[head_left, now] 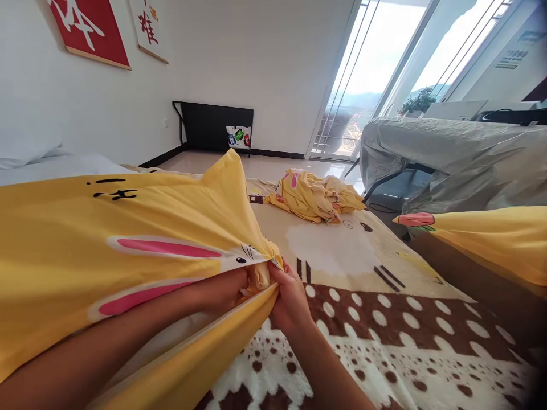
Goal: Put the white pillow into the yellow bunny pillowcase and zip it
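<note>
A yellow fabric cover (171, 210) with a rabbit print stretches across the left half of the view. It is pulled to a gathered point between my hands. My left hand (235, 287) reaches along the open side under the upper layer, its fingers closed on bunched pale-yellow cloth and partly hidden by it. My right hand (293, 299) pinches the gathered edge from the right, thumb on top. White material shows between the layers near my left forearm.
Crumpled yellow printed cloth (316, 193) lies on the brown-and-cream patterned blanket (367, 319). Yellow cloth (491, 233) with a carrot print juts in at right. Behind stand a plastic-draped piece of furniture (444, 148), a black panel (209, 125) and a glass door (354, 85).
</note>
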The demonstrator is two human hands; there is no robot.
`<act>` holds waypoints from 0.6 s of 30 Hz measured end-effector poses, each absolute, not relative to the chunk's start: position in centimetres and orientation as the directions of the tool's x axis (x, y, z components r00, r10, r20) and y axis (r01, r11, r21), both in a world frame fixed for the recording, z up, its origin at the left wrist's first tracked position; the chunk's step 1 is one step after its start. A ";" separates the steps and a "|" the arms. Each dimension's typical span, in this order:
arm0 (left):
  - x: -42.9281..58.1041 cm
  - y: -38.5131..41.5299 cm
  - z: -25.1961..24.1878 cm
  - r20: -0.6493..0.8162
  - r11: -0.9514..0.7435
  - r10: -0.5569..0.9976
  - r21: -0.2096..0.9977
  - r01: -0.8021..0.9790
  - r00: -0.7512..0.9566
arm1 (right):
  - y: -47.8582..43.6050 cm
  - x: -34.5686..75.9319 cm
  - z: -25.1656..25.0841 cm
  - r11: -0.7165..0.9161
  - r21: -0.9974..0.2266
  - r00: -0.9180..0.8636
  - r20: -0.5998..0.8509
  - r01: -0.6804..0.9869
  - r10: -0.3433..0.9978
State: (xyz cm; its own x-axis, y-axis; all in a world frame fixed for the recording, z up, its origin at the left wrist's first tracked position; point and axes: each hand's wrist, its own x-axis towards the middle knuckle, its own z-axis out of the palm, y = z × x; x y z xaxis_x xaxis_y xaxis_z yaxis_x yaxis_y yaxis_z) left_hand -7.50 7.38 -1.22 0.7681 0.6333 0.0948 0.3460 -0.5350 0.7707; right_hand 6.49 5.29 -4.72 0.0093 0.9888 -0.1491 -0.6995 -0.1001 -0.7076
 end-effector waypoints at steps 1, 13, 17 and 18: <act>-7.9 7.3 -1.1 0.049 -0.538 0.599 0.764 0.356 0.799 | 5.3 6.4 -4.9 -0.062 -0.732 0.037 -0.118 -0.679 0.992; -8.1 7.1 -1.2 0.038 -0.581 0.647 0.671 0.460 0.762 | 6.1 6.3 -6.9 0.249 -0.908 0.203 0.189 -0.336 0.961; -7.9 7.0 -1.4 0.090 -0.627 0.632 0.642 0.440 0.770 | 5.8 6.0 -6.8 0.243 -0.901 0.235 0.164 -0.360 0.958; -7.8 7.0 -1.5 0.088 -0.635 0.621 0.639 0.435 0.779 | 5.8 5.9 -6.8 0.239 -0.900 0.241 0.157 -0.366 0.958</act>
State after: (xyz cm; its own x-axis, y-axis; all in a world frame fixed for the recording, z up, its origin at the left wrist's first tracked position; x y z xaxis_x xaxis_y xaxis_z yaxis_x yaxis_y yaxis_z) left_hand -7.83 7.02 -1.45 0.7788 0.6211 0.0878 0.4346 -0.6351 0.6385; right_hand 5.88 5.81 -6.79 0.2406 0.9579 0.1567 -0.3656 0.2390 -0.8996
